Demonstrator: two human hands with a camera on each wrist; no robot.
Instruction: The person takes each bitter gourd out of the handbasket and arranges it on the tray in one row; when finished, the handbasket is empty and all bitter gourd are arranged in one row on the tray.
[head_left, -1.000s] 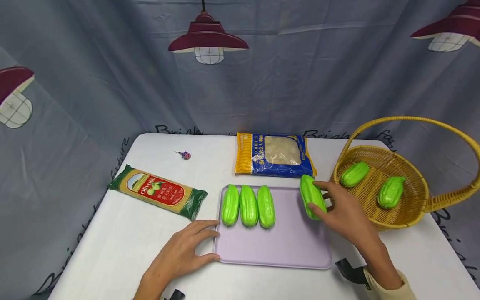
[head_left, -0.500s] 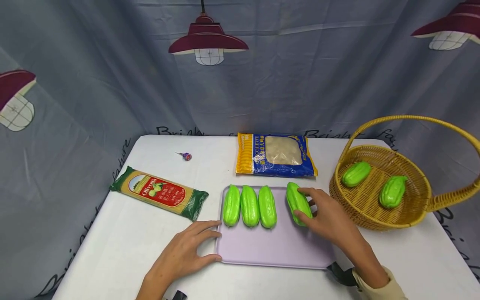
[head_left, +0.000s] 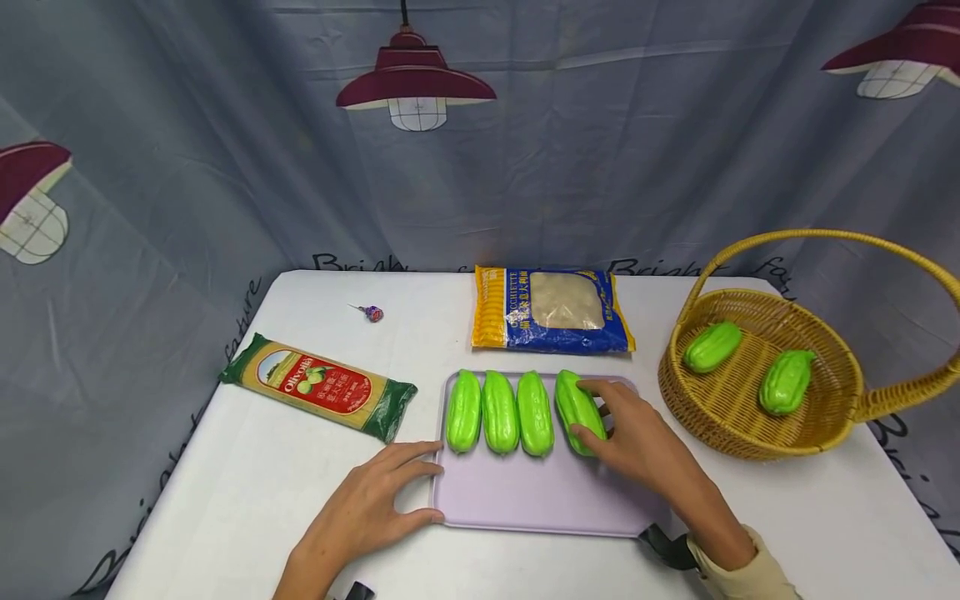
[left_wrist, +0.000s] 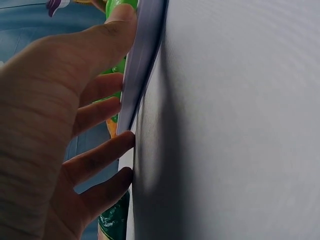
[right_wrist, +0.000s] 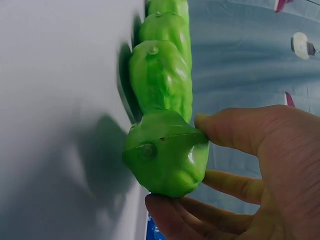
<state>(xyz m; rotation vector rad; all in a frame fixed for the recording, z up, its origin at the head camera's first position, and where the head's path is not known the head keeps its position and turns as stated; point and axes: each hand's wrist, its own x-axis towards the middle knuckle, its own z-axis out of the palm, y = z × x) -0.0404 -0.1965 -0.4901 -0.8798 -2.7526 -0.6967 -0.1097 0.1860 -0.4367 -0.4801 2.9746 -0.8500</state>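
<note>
My right hand (head_left: 626,429) pinches a bright green, ridged gourd (head_left: 577,408) between thumb and fingers, over the right half of a pale purple tray (head_left: 517,508). The right wrist view shows its blunt end (right_wrist: 167,155) up close, the thumb on one side and fingertips on the other. To its left, three similar gourds (head_left: 500,412) lie side by side on the tray. At the tray's left edge is my left hand (head_left: 375,496), its fingers extended and the tips at the rim. In the left wrist view the thumb (left_wrist: 120,17) lies against the rim.
A yellow wicker basket (head_left: 720,433) with a tall handle stands at the right, two more green gourds (head_left: 712,347) inside. Behind the tray lies a blue and yellow pasta bag (head_left: 552,310). A spaghetti packet (head_left: 318,383) and a small lollipop (head_left: 371,313) are at the left.
My right hand has carried the gourd leftward over the tray, from near its right edge to close beside the row of three. The left hand has stayed at the tray's edge.
</note>
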